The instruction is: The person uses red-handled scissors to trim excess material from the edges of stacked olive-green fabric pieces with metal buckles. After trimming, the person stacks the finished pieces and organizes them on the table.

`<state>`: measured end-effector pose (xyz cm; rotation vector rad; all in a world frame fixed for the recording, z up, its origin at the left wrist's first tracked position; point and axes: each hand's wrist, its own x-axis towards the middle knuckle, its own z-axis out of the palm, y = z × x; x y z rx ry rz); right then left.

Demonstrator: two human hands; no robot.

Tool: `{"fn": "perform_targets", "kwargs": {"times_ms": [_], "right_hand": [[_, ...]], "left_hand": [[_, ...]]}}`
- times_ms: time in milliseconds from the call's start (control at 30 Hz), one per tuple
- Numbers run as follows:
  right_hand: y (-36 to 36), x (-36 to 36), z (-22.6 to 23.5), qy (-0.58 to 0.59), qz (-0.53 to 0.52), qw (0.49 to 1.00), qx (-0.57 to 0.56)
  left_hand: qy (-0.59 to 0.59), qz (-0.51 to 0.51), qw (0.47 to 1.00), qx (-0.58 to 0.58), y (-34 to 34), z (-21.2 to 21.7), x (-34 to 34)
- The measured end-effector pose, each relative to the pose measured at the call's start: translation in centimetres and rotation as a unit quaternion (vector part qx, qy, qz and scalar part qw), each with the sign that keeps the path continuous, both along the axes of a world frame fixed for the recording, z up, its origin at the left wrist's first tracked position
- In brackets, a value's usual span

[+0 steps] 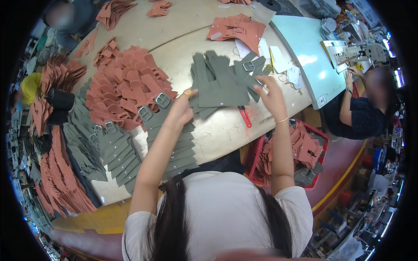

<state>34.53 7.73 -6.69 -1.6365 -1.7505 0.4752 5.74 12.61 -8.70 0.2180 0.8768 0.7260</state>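
My left hand point(185, 108) is closed on the left edge of flat dark green strap pieces point(224, 89), stacked in front of me. Something orange-yellow covers one of its fingertips. My right hand point(273, 99), a thin bracelet at its wrist, pinches the edge of a green buckled strap piece point(249, 71) at the right of that stack. Its fingers are slightly blurred. Beside my left forearm lies an overlapping row of green buckled pieces point(174, 148). Another such row point(119, 154) fans out farther left.
A heap of reddish-brown straps point(126, 82) covers the table's left. A red-handled cutter point(246, 116) lies near the front edge. At the lower right stands a red crate point(313, 185) of pieces. A co-worker point(363, 104) sits by a sewing machine point(355, 52). Paper tags point(281, 61) lie beyond my right hand.
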Motion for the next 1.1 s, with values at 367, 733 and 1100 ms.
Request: {"fn": "perform_targets", "kwargs": {"times_ms": [367,733,1100], "right_hand": [[0.4,-6.3,-3.6,-0.105,0.072,0.99,-0.064],[4.4,-3.7,-0.7,0.066,-0.016,0.996,0.063],[4.5,-4.5,-5.9,-0.032,0.171,0.984,-0.033]], "left_hand": [[0.188,-0.067,0.975,0.098,0.2,-1.1,-2.0],[0.263,-0.129,0.937,0.19,1.6,-3.8,-2.2],[0.236,-0.122,0.953,0.142,1.5,-3.3,-2.4]]}}
